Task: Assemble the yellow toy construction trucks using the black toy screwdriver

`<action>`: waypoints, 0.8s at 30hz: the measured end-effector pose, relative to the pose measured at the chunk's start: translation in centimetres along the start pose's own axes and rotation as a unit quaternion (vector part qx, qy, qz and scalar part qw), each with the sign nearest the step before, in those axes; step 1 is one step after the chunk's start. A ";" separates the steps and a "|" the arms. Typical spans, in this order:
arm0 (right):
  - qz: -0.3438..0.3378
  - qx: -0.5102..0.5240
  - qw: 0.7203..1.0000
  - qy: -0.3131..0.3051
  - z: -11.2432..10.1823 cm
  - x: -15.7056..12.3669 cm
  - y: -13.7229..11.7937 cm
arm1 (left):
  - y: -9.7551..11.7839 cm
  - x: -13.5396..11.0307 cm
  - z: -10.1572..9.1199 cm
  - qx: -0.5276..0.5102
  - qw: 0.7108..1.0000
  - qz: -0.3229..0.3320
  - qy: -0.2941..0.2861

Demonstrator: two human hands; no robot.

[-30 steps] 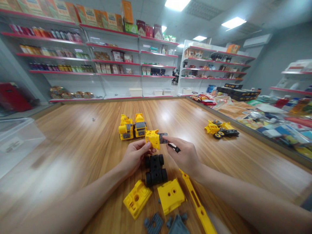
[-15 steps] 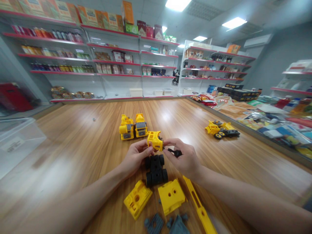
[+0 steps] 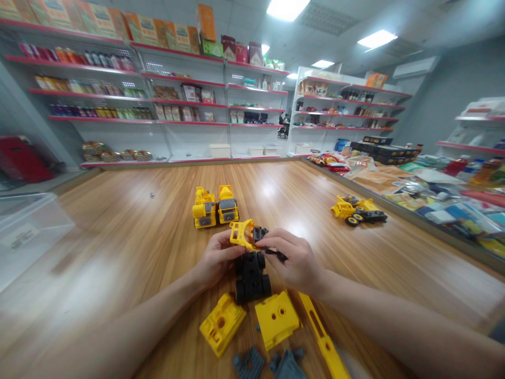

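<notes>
My left hand (image 3: 218, 258) is closed on a yellow toy-truck cab (image 3: 241, 234), pinching its near side. A dark grey insert (image 3: 259, 235) sits at the cab's open right side, with the fingertips of my right hand (image 3: 298, 258) pressed on it. A small black screwdriver (image 3: 279, 255) lies tucked in that same right hand, its tip hidden. Just under both hands stands a black wheeled chassis (image 3: 252, 276). Nearer me lie a yellow body piece (image 3: 223, 323), a yellow plate with holes (image 3: 278, 320), a long yellow arm (image 3: 324, 339) and grey parts (image 3: 288, 364).
Two assembled yellow toy trucks (image 3: 215, 208) stand beyond my hands. A partly assembled yellow and black vehicle (image 3: 358, 210) rests at the right. A clear plastic bin (image 3: 33, 226) is at the left edge. Packaged goods (image 3: 418, 189) line the table's right side; stocked shelves stand behind.
The yellow cab has turned and shifted slightly left and down, so its open side and the dark grey insert now show. My right fingers have moved onto the insert, and the screwdriver has dropped lower.
</notes>
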State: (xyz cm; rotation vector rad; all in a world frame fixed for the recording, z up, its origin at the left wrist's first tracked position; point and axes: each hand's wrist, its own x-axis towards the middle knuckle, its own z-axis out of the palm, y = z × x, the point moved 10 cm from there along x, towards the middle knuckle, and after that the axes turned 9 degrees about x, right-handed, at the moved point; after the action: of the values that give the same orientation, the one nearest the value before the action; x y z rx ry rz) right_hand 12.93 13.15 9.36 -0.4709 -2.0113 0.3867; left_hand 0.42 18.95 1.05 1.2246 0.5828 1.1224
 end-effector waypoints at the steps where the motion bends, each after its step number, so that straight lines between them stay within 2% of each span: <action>1: -0.005 -0.001 1.000 0.004 -0.1 0.0 -0.2 | 0.0 0.0 0.0 0.002 1.000 -0.003 0.002; 5: -0.018 -0.001 0.999 0.031 -0.7 0.2 -0.8 | -0.1 0.1 0.2 0.033 0.999 0.000 -0.008; 11: 0.019 0.038 0.999 0.011 -0.3 0.0 -0.4 | -0.5 0.1 -0.7 0.087 0.996 0.017 0.007; 15: 0.129 0.082 0.986 0.061 -0.9 -0.3 1.8 | 0.0 0.1 -0.6 0.126 0.991 0.046 0.008; 19: 0.241 0.183 0.947 0.108 -0.8 -0.8 4.3 | 1.3 -0.1 0.3 0.227 0.968 0.104 0.002; 24: 0.332 0.261 0.899 0.118 0.0 -1.5 6.2 | 1.9 -0.3 0.5 0.339 0.931 0.134 0.019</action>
State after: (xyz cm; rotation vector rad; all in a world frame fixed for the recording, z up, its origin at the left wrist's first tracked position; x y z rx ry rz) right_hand 14.56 17.79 5.36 -0.8064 -1.3819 1.1920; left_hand 0.04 18.40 2.95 1.9247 0.8966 1.2141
